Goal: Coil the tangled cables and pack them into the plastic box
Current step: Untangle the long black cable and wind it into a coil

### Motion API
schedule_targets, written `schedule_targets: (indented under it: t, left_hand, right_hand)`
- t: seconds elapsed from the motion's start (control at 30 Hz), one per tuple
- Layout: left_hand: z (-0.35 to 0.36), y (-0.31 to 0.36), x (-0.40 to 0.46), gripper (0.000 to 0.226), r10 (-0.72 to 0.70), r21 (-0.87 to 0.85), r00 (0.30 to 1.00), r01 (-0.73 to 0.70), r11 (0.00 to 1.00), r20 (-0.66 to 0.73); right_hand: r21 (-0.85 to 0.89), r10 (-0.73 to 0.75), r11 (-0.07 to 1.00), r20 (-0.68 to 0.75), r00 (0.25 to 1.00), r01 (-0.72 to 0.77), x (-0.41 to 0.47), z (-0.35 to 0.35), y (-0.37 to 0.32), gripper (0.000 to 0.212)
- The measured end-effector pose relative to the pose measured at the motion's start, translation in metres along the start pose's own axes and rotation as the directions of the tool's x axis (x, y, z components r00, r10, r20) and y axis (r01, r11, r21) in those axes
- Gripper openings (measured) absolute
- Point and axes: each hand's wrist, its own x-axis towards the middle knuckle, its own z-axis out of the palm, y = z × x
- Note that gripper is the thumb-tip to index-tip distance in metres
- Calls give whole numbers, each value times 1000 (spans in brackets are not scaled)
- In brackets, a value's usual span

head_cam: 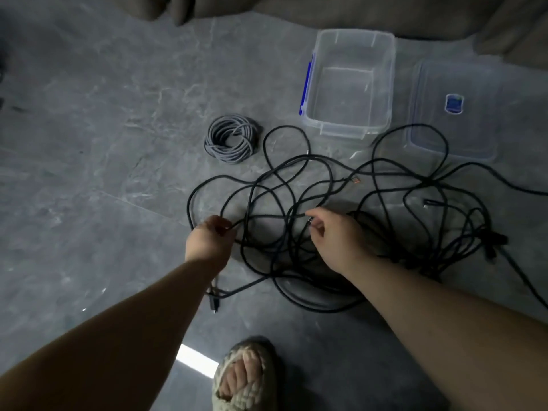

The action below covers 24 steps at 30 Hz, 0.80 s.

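We see both our hands down in a spread of tangled black cables (311, 185) on the grey marbled floor (89, 143). Our left hand (212, 235) has its fingers curled in a narrow grip, pinching one black strand at the left edge of the tangle; that strand runs out from the fingertips to the right, into the crossing loops. Our right hand (335, 238) sits near the middle of the heap, its thumb and forefinger closed in a tight grip on another strand, with more loops passing under the wrist and forearm. Between the two hands the cable lies slack on the floor. Most of the tangle fans out beyond and to the right of the right hand, ending in a bunch of dark plugs (492, 244) at the far right, while one connector (214, 301) lies beneath our left forearm. A grey cable, already wound into a neat coil (231, 139), rests on the floor beyond the left hand, apart from the black loops. The clear plastic box (350, 84), with a blue clip on its left side, stands open and upright past the tangle, nothing inside it. Its clear lid (453, 111) lies flat just right of it, with one black loop crossing its near corner. Our sandalled foot (243, 378) shows at the bottom edge.
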Motion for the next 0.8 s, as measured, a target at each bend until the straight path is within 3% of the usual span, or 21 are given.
schedule_targets:
  t: [0.23, 0.43, 0.57, 0.67, 0.8]
  left_hand:
    - [-9, -38, 6, 37, -177, 117, 981, 186, 976, -84]
    - [-8, -50, 9, 39, -234, 80, 972, 233, 969, 6]
    - [-8, -48, 11, 14, -215, -122, 972, 226, 966, 96]
    - [-14, -41, 10, 18, -182, -280, 971, 219, 934, 152]
    - [-33, -23, 8, 18, -123, -560, 954, 262, 786, 273]
  right_hand:
    - [25, -45, 999, 97, 994, 43, 10, 36, -18, 38]
    - [-25, -16, 1000, 72, 997, 18, 17, 48, -29, 37]
    - [-67, -5, 998, 85, 996, 10, 18, 52, -41, 37]
    - [-61, -24, 998, 118, 993, 31, 15, 53, -54, 36]
    - [-57, -67, 996, 94, 993, 73, 12, 46, -73, 37]
